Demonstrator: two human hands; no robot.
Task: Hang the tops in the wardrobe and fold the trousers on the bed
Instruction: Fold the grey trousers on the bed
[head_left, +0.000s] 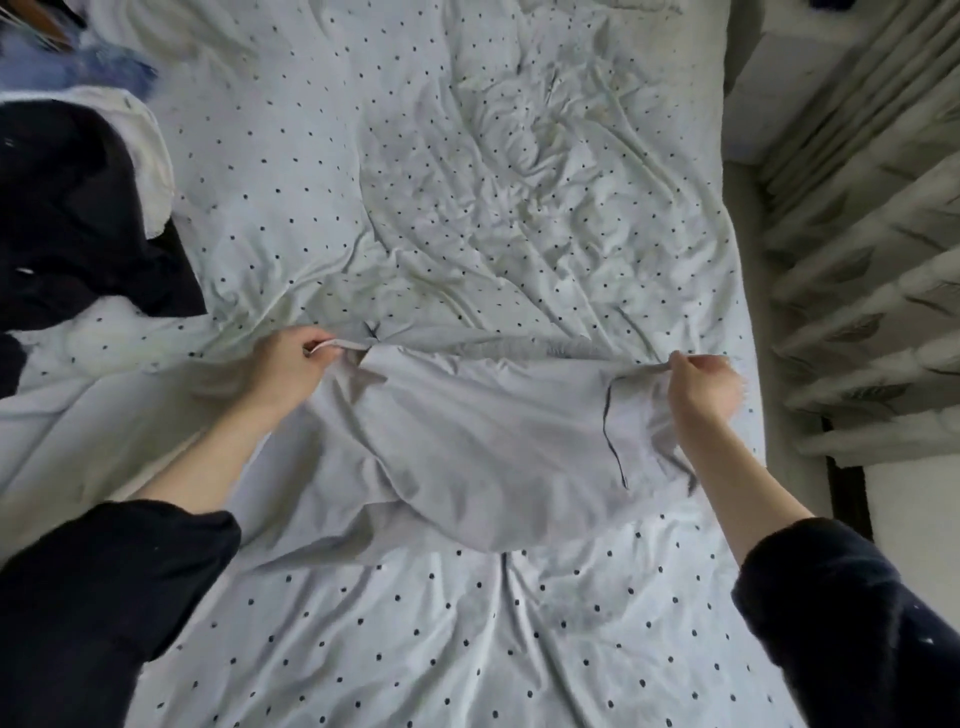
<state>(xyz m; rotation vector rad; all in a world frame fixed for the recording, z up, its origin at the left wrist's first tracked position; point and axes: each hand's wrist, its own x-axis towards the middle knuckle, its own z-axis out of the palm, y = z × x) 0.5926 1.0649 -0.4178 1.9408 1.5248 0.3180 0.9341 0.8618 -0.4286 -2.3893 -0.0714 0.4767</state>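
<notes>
The bed (467, 182) fills most of the view, one rumpled white cover with dark dots, its right edge running down beside the pleated curtain (857, 249). Far from the person, the cover between the pile and that right edge carries only creases; the near stretch below the trousers is likewise bare cloth.

One pair of pale grey trousers (483, 436) lies across the middle of the bed, waistband away from the person and stretched taut from side to side, the legs bunched in folds toward the near edge. A dark seam line runs down the right side.

At the left edge sits a pile (67, 208) of dark clothes with a white piece on top and something blue behind it; how many garments it holds cannot be told.

Two hands are at work, both in dark sleeves. The left hand (291, 364) pinches the waistband's left end, fingers curled round the cloth. The right hand (701, 382) pinches the right end, thumb and fingers closed on a raised fold. They are well apart, at either end of the waistband.
</notes>
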